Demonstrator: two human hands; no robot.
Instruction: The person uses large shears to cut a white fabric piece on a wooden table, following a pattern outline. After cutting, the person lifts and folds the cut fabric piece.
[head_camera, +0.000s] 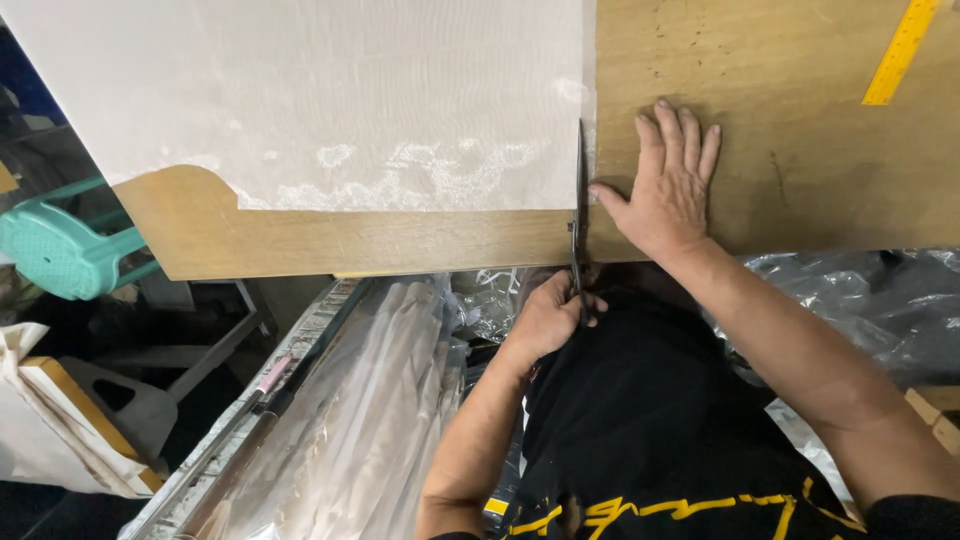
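Observation:
A large sheet of thin white fabric (300, 90) lies flat on a wooden table (800, 120). My left hand (548, 318) is closed around the handles of dark scissors (580, 190) at the table's near edge. Their blades point away from me along the sheet's right edge. My right hand (668, 185) rests flat on the bare wood just right of the blades, fingers spread, thumb close to the scissors. My black shirt with yellow print (650, 440) fills the lower middle.
A yellow ruler (900, 50) lies at the table's far right. A teal plastic stool (60, 250) stands at the left. Rolls wrapped in clear plastic (350, 430) sit below the table edge, and crumpled plastic sheeting (860, 300) lies at the right.

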